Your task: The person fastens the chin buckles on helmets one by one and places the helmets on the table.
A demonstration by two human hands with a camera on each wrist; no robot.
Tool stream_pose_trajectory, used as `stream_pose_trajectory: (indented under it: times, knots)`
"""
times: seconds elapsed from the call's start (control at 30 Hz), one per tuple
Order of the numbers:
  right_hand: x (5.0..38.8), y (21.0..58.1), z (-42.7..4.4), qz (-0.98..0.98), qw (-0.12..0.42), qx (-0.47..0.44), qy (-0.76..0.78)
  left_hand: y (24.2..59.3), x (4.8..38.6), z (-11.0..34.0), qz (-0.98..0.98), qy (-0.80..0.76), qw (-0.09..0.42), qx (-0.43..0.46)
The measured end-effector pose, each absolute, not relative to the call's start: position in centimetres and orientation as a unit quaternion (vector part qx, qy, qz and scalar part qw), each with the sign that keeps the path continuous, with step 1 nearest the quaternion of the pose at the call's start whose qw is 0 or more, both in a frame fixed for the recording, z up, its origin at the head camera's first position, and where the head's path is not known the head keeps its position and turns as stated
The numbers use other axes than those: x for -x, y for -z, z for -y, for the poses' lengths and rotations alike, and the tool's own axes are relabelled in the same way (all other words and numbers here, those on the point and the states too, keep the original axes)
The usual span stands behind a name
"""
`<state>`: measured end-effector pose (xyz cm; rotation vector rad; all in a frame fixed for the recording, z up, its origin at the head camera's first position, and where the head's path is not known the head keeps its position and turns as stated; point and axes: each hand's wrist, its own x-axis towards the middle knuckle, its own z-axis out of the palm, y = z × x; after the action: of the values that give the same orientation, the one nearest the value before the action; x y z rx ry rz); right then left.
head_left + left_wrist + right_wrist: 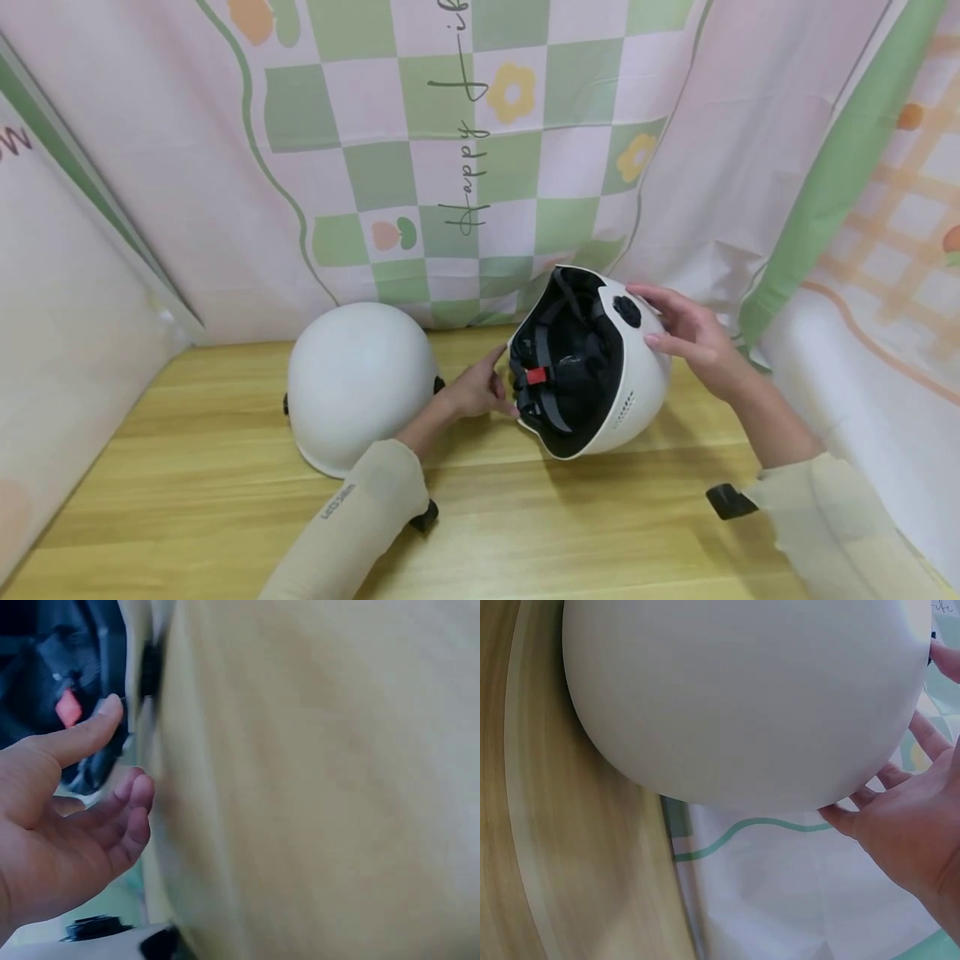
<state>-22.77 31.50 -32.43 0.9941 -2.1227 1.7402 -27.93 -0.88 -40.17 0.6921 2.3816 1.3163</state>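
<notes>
On its side, the right-hand white helmet (637, 392) shows its black padded inside, straps and red buckle (537, 376) facing left and toward the head camera. My right hand (697, 342) holds its outer shell near a round black vent, fingers spread along the curve; the right wrist view shows those fingertips against the white shell (742, 697). My left hand (474, 390) is at the rim on the other side, index finger and thumb apart at the edge. In the left wrist view, that hand (67, 825) has loosely bent fingers, its thumb by the dark lining (112, 652).
A second white helmet (360, 383) sits dome up on the wooden table (495, 517), just left of my left forearm. A patterned checked cloth (450, 167) hangs along the table's back edge, with more cloth at both sides.
</notes>
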Motion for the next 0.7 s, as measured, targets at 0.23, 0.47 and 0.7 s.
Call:
stream_pose_trajectory:
  times: [0.23,0.47,0.7]
  knots:
    - [22.7,32.4,-31.4,0.734,0.109,-0.327,-0.585,36.8,27.9,1.4,-0.837,-0.477,0.081,-0.257]
    - [22.7,32.6,-31.7,0.739,0.087,-0.316,-0.588,32.0,26.4,-0.8,-0.8,-0.512,0.019,-0.313]
    - [23.0,32.8,-31.8,0.722,0.074,-0.322,-0.608,29.3,25.1,-3.5,-0.751,-0.557,0.033,-0.353]
